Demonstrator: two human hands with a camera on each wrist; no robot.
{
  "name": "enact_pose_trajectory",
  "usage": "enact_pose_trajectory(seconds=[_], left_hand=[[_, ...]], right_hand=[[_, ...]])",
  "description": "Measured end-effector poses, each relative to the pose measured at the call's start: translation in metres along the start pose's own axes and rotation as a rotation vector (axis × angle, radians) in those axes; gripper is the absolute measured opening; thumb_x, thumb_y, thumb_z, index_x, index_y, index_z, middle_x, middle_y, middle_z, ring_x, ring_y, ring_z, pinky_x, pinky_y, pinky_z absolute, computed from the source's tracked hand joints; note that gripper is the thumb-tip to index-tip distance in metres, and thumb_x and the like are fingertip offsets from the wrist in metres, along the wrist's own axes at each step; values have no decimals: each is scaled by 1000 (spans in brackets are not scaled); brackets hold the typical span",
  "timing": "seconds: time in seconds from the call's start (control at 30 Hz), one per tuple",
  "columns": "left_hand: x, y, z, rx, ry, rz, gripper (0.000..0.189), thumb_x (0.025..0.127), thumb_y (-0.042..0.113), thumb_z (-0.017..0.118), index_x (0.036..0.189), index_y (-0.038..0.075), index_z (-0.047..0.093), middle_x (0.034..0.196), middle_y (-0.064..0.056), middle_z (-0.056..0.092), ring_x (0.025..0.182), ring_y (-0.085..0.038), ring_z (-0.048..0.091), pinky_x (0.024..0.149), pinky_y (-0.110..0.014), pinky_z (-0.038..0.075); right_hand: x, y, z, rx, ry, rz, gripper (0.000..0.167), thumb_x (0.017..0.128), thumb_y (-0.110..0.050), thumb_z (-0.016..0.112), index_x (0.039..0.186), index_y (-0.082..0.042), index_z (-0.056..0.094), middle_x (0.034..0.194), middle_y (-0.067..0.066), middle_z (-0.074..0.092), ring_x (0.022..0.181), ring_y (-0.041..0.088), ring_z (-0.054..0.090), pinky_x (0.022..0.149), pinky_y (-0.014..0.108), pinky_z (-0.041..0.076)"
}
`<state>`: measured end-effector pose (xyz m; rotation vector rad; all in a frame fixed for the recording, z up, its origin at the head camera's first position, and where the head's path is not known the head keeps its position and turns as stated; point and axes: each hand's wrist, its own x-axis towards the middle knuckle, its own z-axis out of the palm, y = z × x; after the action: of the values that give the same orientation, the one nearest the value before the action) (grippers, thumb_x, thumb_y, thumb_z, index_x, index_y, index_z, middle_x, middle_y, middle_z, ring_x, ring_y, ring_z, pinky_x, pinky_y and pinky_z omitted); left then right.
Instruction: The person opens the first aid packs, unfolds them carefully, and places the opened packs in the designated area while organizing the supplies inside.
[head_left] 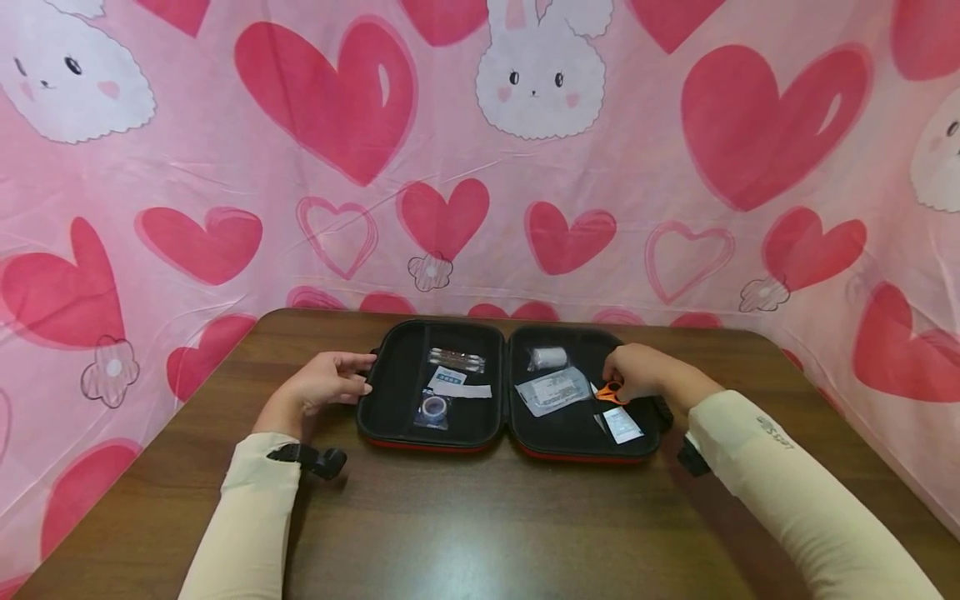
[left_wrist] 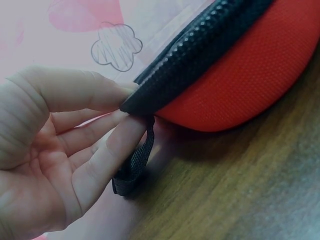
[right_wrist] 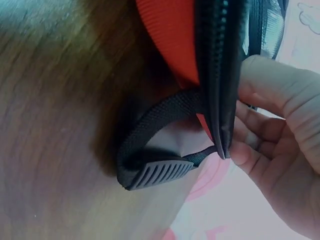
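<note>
A zip-up case (head_left: pixel 501 400), black inside and red outside, lies unfolded on the table. My left hand (head_left: pixel 335 379) pinches the left half's zipped rim (left_wrist: pixel 175 60) between thumb and fingers, beside a black loop (left_wrist: pixel 132 167). Inside the right half, my right hand (head_left: pixel 647 372) reaches over the edge and its curled fingers hold orange-handled scissors (head_left: pixel 609 392). The rim hides those fingertips in the right wrist view, where a black carry handle (right_wrist: pixel 162 172) hangs nearby. A clear-wrapped packet (head_left: pixel 555 390) and a white-and-blue sachet (head_left: pixel 622 425) lie near the scissors.
The right half also holds a wrapped white roll (head_left: pixel 548 357). In the left half are thin wrapped sticks (head_left: pixel 457 360), a blue-and-white packet (head_left: pixel 450 377), a white strip (head_left: pixel 468 391) and a bagged tape roll (head_left: pixel 433 408). A pink heart-print curtain (head_left: pixel 450 150) hangs behind the wooden table (head_left: pixel 465 525).
</note>
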<state>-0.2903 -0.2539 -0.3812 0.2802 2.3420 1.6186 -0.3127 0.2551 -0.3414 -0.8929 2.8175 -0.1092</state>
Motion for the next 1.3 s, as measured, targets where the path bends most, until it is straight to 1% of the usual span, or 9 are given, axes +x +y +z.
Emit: enact_pose_trajectory(seconds=[0.1,0.27,0.4,0.57,0.63,0.73,1.0,1.2,1.3], left_hand=[[0,0,1,-4,-2,-2,63,87,0,68,143,-6,42,142,-31,42,94,-19,63,86,-39,55],[0,0,1,-9,2,-6,62,88,0,68,144,-6,42,142,-30,43,93,-19,63,86,-38,55],[0,1,0,-12,6,-9,62,87,-1,68,144,-6,42,141,-30,43,92,-18,63,85,-37,56],[0,1,0,-8,2,-8,63,87,0,68,144,-6,41,142,-30,43,93,-19,63,86,-38,55],[0,1,0,-7,0,-6,63,87,0,68,144,-6,41,142,-30,43,94,-19,63,86,-39,55],[0,1,0,-8,0,-6,62,87,0,68,144,-6,41,142,-31,43,94,-19,63,86,-39,55],[-1,1,1,-9,-1,-5,63,88,0,68,144,-6,41,141,-30,44,93,-20,63,85,-38,55],[-1,2,0,-4,-1,-9,63,87,0,68,144,-6,41,141,-30,44,93,-19,63,85,-38,55],[-1,1,0,-4,-2,-10,63,87,0,68,144,-6,41,141,-31,43,93,-19,63,86,-38,55]], right_hand=[[-3,2,-3,6,38,-12,22,68,-4,78,88,-3,71,76,0,63,69,13,54,65,34,51],[-10,7,-14,18,122,-102,21,64,1,75,85,-1,72,73,1,64,65,12,54,61,32,50],[-17,12,-20,46,127,-125,20,67,3,76,86,0,72,73,0,65,65,10,55,60,29,50],[-24,16,-26,280,3,7,25,74,4,75,99,3,72,75,1,64,61,12,58,55,29,54],[-25,18,-29,399,-31,75,28,79,4,72,107,5,69,80,3,65,63,15,60,57,31,56],[-26,20,-33,531,-34,130,33,84,3,69,117,7,65,87,7,65,72,19,60,65,36,57],[-24,30,-28,767,10,161,38,86,1,69,120,12,57,97,15,69,80,24,65,70,40,59],[-22,35,-15,897,-42,199,35,89,2,65,121,13,56,96,13,67,74,21,63,70,35,58],[-18,35,-9,934,-74,178,33,91,4,62,120,15,54,91,12,67,68,17,61,66,31,57]])
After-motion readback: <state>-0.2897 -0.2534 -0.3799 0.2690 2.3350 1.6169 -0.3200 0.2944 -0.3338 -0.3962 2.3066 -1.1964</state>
